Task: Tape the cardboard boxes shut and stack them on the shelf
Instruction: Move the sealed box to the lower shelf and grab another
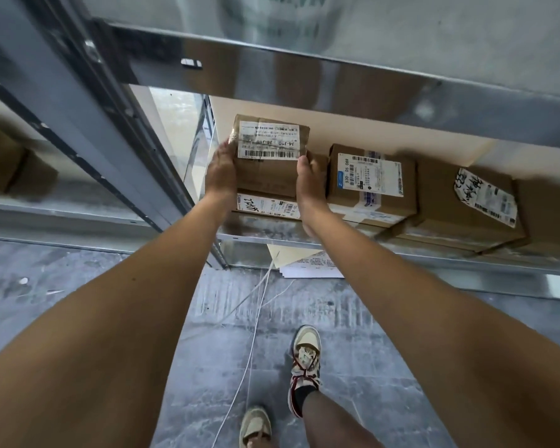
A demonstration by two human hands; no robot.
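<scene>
Held box on top of lower box, shelf left end; two boxes in row to right.

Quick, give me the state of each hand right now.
Left hand: holding the left side of the cardboard box, fingers wrapped behind it.
Right hand: holding the same box's right side, thumb on its front.

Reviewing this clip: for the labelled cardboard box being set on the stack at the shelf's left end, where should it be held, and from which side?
Best on its two short side faces, coming from the front, as here: the left hand and right hand clasp opposite sides of the held box. That probably keeps its underside clear to land on the lower box, and avoids the beam overhead and the neighbouring box.
</scene>
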